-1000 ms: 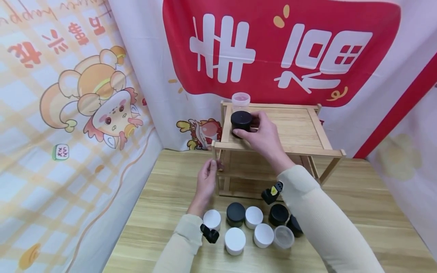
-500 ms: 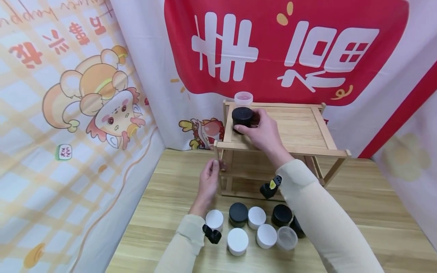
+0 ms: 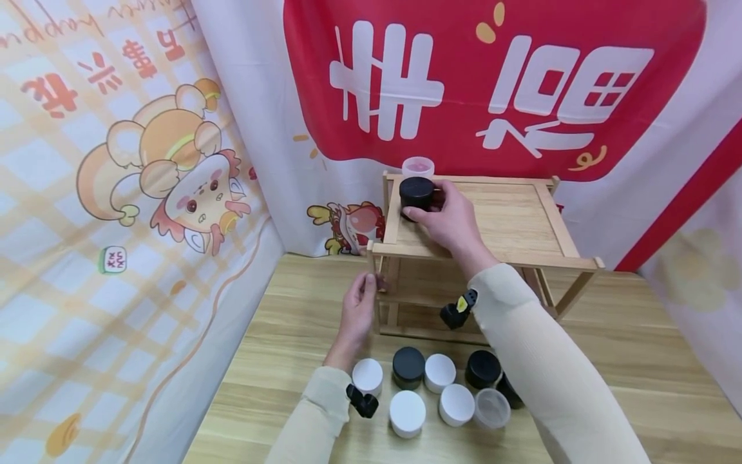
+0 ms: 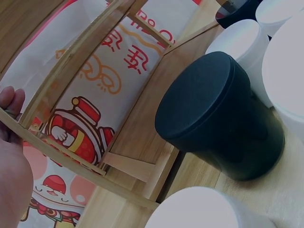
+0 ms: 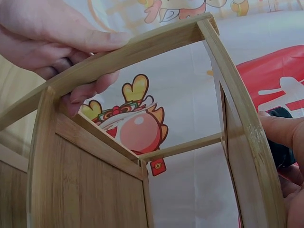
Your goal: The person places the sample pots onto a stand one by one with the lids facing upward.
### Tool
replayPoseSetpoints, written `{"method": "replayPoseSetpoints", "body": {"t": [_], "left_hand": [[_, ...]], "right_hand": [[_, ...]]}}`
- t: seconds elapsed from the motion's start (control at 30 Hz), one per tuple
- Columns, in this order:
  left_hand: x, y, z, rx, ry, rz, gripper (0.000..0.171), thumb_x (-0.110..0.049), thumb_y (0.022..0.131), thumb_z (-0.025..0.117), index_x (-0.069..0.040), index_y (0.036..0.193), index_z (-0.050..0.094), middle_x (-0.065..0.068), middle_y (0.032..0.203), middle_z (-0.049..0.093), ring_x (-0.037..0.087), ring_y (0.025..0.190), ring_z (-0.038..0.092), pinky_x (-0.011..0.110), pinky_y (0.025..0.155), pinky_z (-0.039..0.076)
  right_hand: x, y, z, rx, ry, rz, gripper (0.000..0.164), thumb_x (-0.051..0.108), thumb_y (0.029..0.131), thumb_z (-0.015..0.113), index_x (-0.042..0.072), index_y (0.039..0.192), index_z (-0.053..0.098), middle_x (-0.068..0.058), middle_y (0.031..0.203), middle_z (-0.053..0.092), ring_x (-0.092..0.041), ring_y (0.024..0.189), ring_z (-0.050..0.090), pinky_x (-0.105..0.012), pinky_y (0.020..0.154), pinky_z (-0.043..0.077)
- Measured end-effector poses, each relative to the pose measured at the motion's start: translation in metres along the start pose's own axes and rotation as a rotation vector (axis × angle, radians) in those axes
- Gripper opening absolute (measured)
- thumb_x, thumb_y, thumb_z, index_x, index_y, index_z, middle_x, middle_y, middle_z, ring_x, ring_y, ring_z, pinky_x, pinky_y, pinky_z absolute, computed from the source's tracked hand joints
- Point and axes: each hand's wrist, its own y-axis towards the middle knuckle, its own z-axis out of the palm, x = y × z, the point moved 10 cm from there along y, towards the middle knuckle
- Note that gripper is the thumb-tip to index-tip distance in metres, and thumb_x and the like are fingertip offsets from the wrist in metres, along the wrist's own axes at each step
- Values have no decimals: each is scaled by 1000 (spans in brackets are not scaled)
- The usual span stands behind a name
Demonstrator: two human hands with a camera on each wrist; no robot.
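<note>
At the left end of the top board of a wooden shelf (image 3: 504, 216), my right hand (image 3: 455, 216) grips a round black-lidded jar (image 3: 416, 190) between thumb and fingers. The jar stands upright, just in front of a clear plastic jar (image 3: 418, 167) at the back left corner. My left hand (image 3: 357, 310) holds the shelf's left front upright below the top board. In the right wrist view, the left thumb (image 5: 102, 40) lies along one side of this wooden bar and fingertips curl round the other.
On the floor before the shelf stand several jars: white ones such as a white jar (image 3: 408, 412), black ones such as a black jar (image 3: 408, 367), and a clear jar (image 3: 492, 407). The right sleeve partly covers one black jar (image 3: 510, 392). Printed curtains (image 3: 243, 116) hang behind and at the left.
My right hand has slid the black jar backward along the top board, closer to the clear jar. My left hand keeps its hold on the upright. The head view has shifted slightly.
</note>
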Motion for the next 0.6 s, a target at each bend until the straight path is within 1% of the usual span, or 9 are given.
{"method": "replayPoseSetpoints", "body": {"t": [0.13,0.3,0.43,0.6], "left_hand": [[0,0,0,8,-6,4,48,-36,116,47,5,137,61,22,128,72,29,124,67,50,123,45],[1,-1,-3,14,-12,-5,51,-41,116,47,3,139,60,20,129,72,28,126,67,50,125,44],[1,-2,-3,18,-22,-3,50,-40,116,47,3,138,61,21,128,72,24,123,67,49,124,44],[-1,-2,-3,13,-27,4,49,-37,116,47,5,138,60,23,128,71,21,120,67,48,123,44]], "right_hand": [[1,-1,1,-4,1,-1,75,28,96,84,16,158,45,-14,158,55,-33,142,56,-45,122,50],[5,-4,3,-14,-6,-20,79,28,93,86,15,159,44,-14,159,55,-32,144,56,-43,122,49],[4,-6,3,-21,1,-17,82,30,92,88,15,160,43,-14,160,54,-31,147,55,-42,122,48],[3,-8,1,-32,29,-14,82,31,92,88,15,159,44,-13,160,54,-29,146,56,-42,122,49]]}}
